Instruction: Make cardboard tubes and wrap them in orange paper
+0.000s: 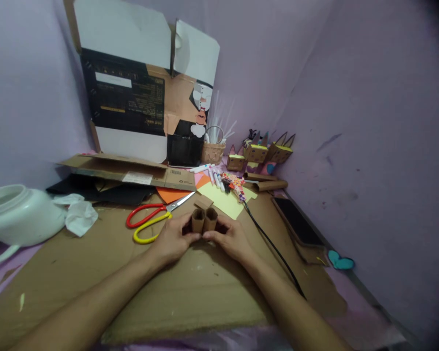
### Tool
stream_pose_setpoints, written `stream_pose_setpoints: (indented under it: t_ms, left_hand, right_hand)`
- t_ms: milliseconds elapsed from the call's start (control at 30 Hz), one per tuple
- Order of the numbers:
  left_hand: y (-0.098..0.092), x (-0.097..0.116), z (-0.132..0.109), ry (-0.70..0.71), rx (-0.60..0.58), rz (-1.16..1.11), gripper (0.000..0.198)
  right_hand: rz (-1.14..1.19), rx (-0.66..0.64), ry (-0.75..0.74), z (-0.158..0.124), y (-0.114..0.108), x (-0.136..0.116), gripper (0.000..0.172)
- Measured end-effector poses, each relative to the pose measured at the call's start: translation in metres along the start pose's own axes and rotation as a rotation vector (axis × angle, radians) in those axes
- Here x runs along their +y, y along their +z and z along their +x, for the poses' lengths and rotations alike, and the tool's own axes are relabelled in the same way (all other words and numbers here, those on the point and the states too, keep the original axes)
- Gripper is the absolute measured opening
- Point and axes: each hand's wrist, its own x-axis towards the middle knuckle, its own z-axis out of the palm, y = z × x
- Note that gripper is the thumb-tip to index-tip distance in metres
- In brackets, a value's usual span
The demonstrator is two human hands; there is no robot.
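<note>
Cardboard sheet (190, 292), tubes (204, 220) held upright, scissors (157, 214) nr, purple walls (351, 97)

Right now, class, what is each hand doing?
Left hand: closed on the left short brown cardboard tube.
Right hand: closed on the right short brown cardboard tube.

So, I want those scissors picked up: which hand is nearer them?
Left. The left hand sits just right of the scissors, by their yellow handle; the right hand lies farther right, beyond the cardboard tubes.
</note>
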Motion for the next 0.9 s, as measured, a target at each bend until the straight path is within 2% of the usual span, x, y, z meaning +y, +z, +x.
stream_pose_setpoints:
  t_ms: [200, 333, 500, 733, 900]
  left_hand:
    - [-0.011, 0.008, 0.007, -0.083, -0.067, -0.156, 0.033]
    - [-0.015, 0.005, 0.009, -0.125, -0.082, -0.212, 0.037]
    - [-0.010, 0.001, 0.009, -0.087, -0.075, -0.243, 0.037]
    - [-0.006, -0.011, 0.005, 0.017, -0.030, -0.115, 0.018]
    - [-0.006, -0.014, 0.004, 0.038, -0.017, -0.059, 0.017]
  right_hand:
    - [0.085, -0.031, 0.146, 0.008, 0.000, -0.012, 0.031]
    - [0.099, -0.049, 0.182, 0.014, 0.002, -0.012, 0.031]
    - [0.103, -0.052, 0.126, 0.013, 0.004, -0.007, 0.032]
    - [0.014, -0.014, 0.001, 0.006, 0.003, 0.001, 0.038]
    - [-0.041, -0.002, -0.040, 0.006, 0.003, 0.004, 0.036]
